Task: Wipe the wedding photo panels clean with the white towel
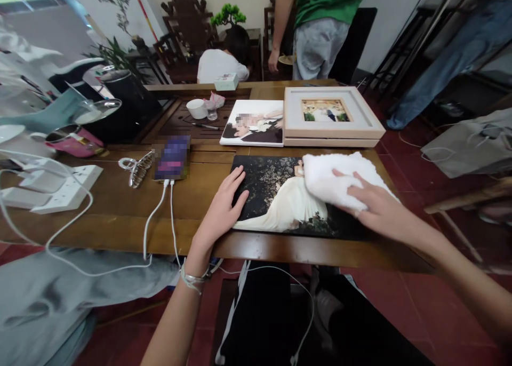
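Observation:
A dark photo print (280, 195) of a figure in a white dress lies flat near the front edge of the wooden table (120, 206). My left hand (224, 208) rests on the print's left edge, fingers stretched out flat. My right hand (376, 206) presses a folded white cloth (332, 176) onto the print's upper right part, fingers lying over the cloth.
Behind the print lie a second photo print (254, 123) and a framed picture (330, 115). To the left are a phone (172, 157) with white cables, a hair clip (138, 169), a power strip (60, 187) and a cup (197, 108). Two people are beyond the table's far side.

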Action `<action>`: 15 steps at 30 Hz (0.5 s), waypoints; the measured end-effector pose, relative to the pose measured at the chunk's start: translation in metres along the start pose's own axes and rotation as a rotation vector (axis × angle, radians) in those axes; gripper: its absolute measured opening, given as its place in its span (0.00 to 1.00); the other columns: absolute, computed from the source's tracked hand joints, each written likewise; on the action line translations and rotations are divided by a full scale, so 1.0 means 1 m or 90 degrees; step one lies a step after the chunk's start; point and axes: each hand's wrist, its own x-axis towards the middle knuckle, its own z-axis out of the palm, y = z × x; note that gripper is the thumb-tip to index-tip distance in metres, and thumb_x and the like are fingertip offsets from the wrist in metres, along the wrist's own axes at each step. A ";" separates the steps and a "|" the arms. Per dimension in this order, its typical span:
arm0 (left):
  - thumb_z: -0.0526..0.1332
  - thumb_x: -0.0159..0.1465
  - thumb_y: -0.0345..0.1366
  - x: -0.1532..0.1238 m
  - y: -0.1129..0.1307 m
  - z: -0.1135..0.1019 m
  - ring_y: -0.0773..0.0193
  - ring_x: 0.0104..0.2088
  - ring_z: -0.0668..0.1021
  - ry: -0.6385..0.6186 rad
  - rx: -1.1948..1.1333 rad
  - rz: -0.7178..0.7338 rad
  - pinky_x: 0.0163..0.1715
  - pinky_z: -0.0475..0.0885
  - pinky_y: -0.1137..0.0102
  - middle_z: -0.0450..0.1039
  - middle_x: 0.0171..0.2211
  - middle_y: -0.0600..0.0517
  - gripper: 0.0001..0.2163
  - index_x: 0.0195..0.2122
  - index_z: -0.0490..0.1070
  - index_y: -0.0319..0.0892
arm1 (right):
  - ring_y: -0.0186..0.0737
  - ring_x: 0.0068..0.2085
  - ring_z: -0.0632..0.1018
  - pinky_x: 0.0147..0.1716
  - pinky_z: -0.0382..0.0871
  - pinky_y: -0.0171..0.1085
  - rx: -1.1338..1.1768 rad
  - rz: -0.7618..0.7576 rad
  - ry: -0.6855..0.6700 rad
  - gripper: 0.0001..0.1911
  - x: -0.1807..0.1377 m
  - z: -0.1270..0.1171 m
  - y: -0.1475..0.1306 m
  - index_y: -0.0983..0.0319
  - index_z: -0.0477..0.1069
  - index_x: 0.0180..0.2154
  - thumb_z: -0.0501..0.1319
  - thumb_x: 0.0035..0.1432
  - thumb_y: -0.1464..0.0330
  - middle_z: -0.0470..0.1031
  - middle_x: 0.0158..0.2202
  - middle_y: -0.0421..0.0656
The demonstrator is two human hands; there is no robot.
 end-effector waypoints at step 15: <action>0.58 0.66 0.41 0.005 -0.002 -0.003 0.54 0.61 0.68 0.026 -0.004 0.002 0.62 0.61 0.53 0.66 0.60 0.44 0.19 0.57 0.68 0.44 | 0.52 0.39 0.76 0.42 0.68 0.48 0.072 -0.020 -0.033 0.09 0.052 -0.011 0.024 0.59 0.66 0.29 0.52 0.58 0.62 0.76 0.35 0.45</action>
